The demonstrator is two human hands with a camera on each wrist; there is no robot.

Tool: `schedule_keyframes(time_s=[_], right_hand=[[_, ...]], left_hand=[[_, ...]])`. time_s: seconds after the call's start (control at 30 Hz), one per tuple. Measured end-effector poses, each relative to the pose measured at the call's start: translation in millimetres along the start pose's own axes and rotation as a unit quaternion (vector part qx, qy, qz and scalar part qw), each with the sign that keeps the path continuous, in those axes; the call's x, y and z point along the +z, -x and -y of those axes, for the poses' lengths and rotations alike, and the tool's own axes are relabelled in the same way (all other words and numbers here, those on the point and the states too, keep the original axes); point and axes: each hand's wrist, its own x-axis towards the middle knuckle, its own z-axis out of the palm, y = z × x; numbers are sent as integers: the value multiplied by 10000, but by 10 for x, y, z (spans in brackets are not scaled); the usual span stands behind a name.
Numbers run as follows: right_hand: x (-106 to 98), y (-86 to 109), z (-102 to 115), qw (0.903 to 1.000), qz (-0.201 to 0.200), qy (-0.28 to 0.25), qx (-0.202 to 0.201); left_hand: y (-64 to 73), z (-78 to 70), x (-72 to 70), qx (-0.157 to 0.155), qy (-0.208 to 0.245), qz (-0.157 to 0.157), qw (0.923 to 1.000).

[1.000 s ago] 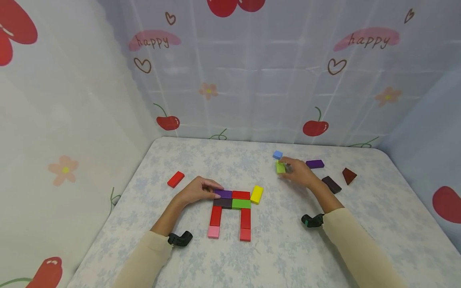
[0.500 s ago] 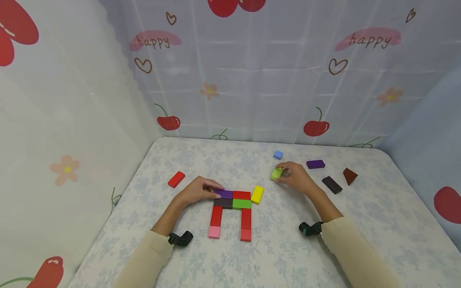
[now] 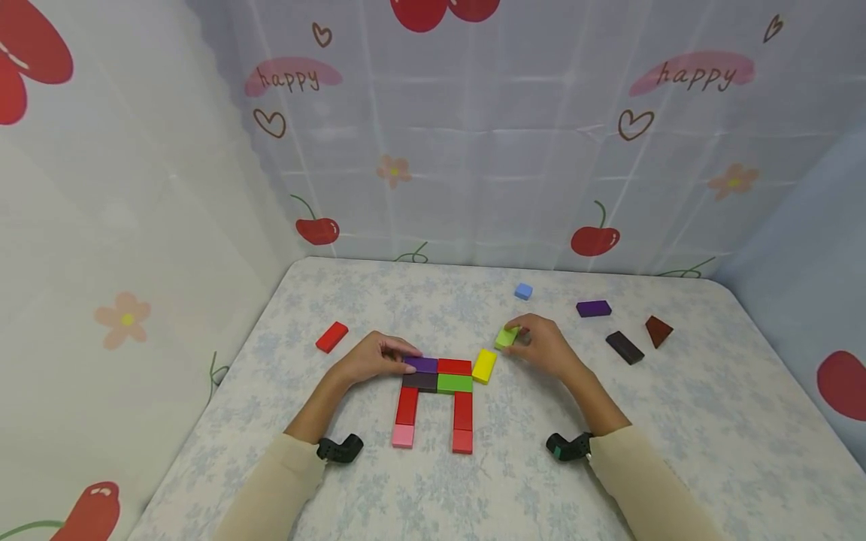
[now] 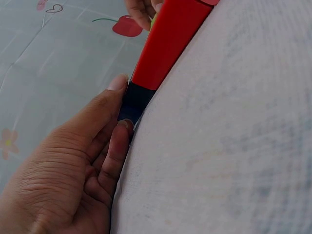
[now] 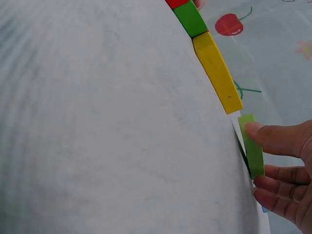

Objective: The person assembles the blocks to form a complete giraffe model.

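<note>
My left hand (image 3: 373, 355) pinches the left end of a purple block (image 3: 423, 364), which lies in a flat figure of blocks on the table. Beside it is a red block (image 3: 455, 367), with a dark block (image 3: 419, 382) and a green block (image 3: 455, 383) in the row nearer to me. A yellow block (image 3: 484, 366) slants off the upper right corner. My right hand (image 3: 541, 346) holds a light green block (image 3: 506, 337) between thumb and fingers, just beyond the yellow block's far end. In the right wrist view this light green block (image 5: 251, 146) tilts, one end lifted.
Two legs of red blocks (image 3: 463, 410) run toward me, the left one ending in a pink block (image 3: 403, 436). A red block (image 3: 331, 337) lies alone at left. A blue block (image 3: 524, 291), purple block (image 3: 594, 309), dark block (image 3: 625, 347) and brown piece (image 3: 658, 331) lie at right.
My right hand has carried the light green block from beside the blue block toward me and leftward, close to the yellow block, turning it on the way. My left hand has stayed in place.
</note>
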Motion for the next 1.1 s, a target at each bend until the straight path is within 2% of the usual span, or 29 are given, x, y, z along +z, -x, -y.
schedule_keyframes(time_s=[0.17, 0.4, 0.5, 0.57, 0.77, 1.1], right_hand=[[-4, 16, 6, 10000, -31, -61, -4], [-12, 36, -7, 9971, -48, -523, 557], [6, 40, -10, 9949, -110, -688, 723], [24, 37, -1, 9938, -186, -773, 778], [72, 8, 67, 9918, -260, -968, 790], [148, -13, 64, 9926, -244, -1033, 587]], left_hand=[[-10, 9, 12, 51, 27, 19, 10000], [-11, 4, 20, -4, 66, 62, 10000], [-11, -9, 22, -52, 41, 65, 10000], [-22, 32, 17, -100, -22, 56, 9999], [-54, 206, -18, -160, -270, -8, 9995], [-65, 274, -38, -83, -301, -4, 9995]])
